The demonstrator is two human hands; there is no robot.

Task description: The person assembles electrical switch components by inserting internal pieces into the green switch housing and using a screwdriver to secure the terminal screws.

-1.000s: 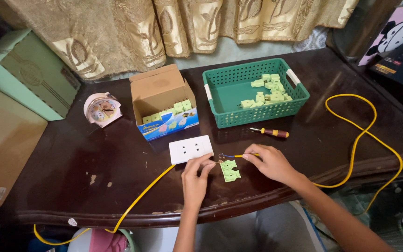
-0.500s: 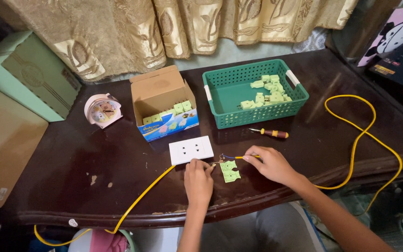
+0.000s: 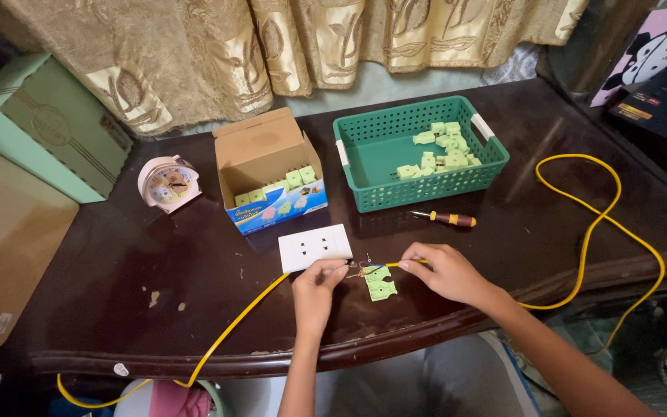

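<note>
My left hand (image 3: 316, 287) pinches the stripped end of a yellow wire (image 3: 229, 332) that runs off the table's front edge to the lower left. My right hand (image 3: 441, 270) pinches the end of another stretch of yellow wire (image 3: 604, 224), which loops away to the right. The two wire ends meet between my fingertips, just above a light green plug part (image 3: 380, 285) lying on the dark table (image 3: 102, 262). A white double socket plate (image 3: 315, 247) lies just beyond my left hand.
A green basket (image 3: 364, 154) with several green plug parts stands at the back, with a small screwdriver (image 3: 445, 219) in front of it. An open cardboard box (image 3: 260, 158) holds more green parts. A pink alarm clock (image 3: 168, 184) sits to the left. Curtains hang behind.
Both hands have shifted slightly; my left hand moved from the table by the green part up to the wire ends. The fingertips of both hands are now closer together.
</note>
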